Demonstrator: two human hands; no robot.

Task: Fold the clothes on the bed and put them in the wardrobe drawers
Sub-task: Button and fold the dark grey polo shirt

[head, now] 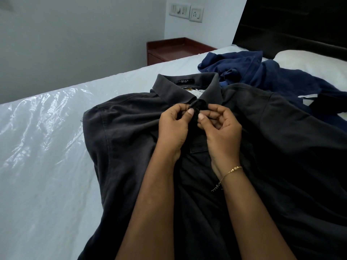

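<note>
both hands, left hand (173,126) and right hand (220,126), pinch the placket (196,111) of the dark polo shirt (122,128) on the bed (47,147), seemingly buttoning it so it folds neatly.

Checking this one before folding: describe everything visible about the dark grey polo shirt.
The dark grey collared polo shirt of soft knit fabric lies front-up, spread on the white bed sheet, collar toward the headboard, a black size label inside the neck. Both hands, left hand and right hand, pinch its placket just below the collar. Its far shoulder overlaps a crumpled blue garment.
</note>
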